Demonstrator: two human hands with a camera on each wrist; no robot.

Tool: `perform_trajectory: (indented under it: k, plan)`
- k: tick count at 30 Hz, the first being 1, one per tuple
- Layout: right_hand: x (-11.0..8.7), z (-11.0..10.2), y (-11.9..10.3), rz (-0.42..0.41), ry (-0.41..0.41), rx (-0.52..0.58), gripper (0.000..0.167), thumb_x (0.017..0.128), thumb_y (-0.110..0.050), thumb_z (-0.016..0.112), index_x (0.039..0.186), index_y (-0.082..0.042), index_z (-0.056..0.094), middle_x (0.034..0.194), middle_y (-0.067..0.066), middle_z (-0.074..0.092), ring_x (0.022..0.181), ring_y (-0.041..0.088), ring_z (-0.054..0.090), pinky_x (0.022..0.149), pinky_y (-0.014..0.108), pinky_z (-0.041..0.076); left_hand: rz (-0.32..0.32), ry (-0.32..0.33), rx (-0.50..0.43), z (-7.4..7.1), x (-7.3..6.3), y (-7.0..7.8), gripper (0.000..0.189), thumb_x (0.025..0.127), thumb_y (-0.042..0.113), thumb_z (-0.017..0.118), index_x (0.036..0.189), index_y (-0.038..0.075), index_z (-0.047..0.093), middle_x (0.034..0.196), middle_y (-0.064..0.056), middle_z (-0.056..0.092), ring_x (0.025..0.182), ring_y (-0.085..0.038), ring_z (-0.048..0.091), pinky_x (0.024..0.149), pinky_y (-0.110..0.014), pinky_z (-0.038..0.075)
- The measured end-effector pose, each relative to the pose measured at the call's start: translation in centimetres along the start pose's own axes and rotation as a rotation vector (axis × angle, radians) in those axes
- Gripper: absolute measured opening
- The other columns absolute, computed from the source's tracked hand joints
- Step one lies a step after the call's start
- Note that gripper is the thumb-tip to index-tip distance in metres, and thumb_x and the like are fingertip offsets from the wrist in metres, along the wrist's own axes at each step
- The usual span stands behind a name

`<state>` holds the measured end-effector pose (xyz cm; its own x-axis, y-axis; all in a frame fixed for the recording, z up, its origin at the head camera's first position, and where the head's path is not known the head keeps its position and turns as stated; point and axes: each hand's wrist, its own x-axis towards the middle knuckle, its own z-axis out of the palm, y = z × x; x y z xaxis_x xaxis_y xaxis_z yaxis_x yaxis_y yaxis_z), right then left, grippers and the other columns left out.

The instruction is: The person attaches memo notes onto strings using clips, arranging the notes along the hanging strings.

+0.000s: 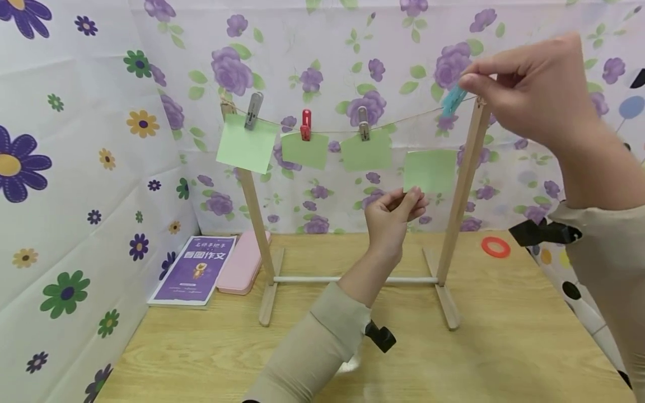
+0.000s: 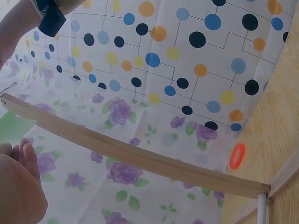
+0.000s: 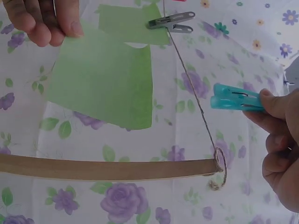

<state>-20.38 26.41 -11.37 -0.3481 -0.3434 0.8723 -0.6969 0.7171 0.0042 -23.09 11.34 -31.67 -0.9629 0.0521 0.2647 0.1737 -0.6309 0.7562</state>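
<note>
My left hand (image 1: 395, 221) pinches a light green paper square (image 1: 430, 169) by its lower left corner, below the right part of the string (image 3: 190, 79). Up by the right post's top, my right hand (image 1: 539, 89) pinches a teal clothespin (image 3: 236, 98) between thumb and forefinger; the right wrist view shows it apart from the string. Three green papers hang along the string: the left one (image 1: 247, 143) under a grey clothespin (image 1: 253, 111), the middle one (image 1: 304, 151) under a red clothespin (image 1: 305, 125), the third (image 1: 366, 151) under another grey clothespin (image 1: 363, 123).
The string is tied to a wooden frame with a right post (image 1: 463, 193), a left post (image 1: 256, 224) and a white crossbar (image 1: 307, 279). A purple book (image 1: 194, 271) and a pink case (image 1: 242, 263) lie left; an orange-red ring (image 1: 495, 247) lies right on the table (image 1: 201, 352).
</note>
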Motion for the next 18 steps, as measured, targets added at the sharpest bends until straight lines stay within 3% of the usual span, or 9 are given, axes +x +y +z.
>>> perform_trajectory:
  k: [8, 16, 18]
  plan:
    - [1.2, 0.2, 0.0, 0.149, -0.112, -0.086, 0.013, 0.092, -0.010, 0.076, 0.100, 0.000, 0.079, 0.078, -0.040, 0.045, 0.070, -0.005, 0.037, 0.059, 0.008, 0.035, 0.005, -0.003, -0.006, 0.5, 0.6, 0.5, 0.013, 0.093, 0.010, 0.075, 0.097, -0.002, 0.071, 0.089, -0.013, 0.075, 0.075, -0.014, 0.074, 0.074, -0.026, 0.064]
    - [1.2, 0.8, 0.5, 0.219, -0.194, -0.062, 0.013, 0.092, -0.011, 0.076, 0.102, -0.002, 0.079, 0.085, -0.012, 0.066, 0.072, 0.000, 0.042, 0.058, 0.003, 0.039, -0.022, -0.026, -0.026, 0.4, 0.9, 0.8, 0.013, 0.093, 0.012, 0.075, 0.095, 0.000, 0.071, 0.086, -0.011, 0.075, 0.076, -0.014, 0.074, 0.075, -0.027, 0.064]
    - [1.2, 0.9, 0.6, 0.220, -0.202, -0.064, 0.013, 0.092, -0.010, 0.077, 0.101, -0.002, 0.079, 0.089, 0.004, 0.072, 0.073, -0.003, 0.042, 0.060, 0.002, 0.038, -0.037, -0.031, -0.042, 0.4, 0.9, 1.0, 0.013, 0.093, 0.012, 0.075, 0.096, 0.001, 0.071, 0.086, -0.009, 0.075, 0.076, -0.014, 0.074, 0.076, -0.027, 0.064]
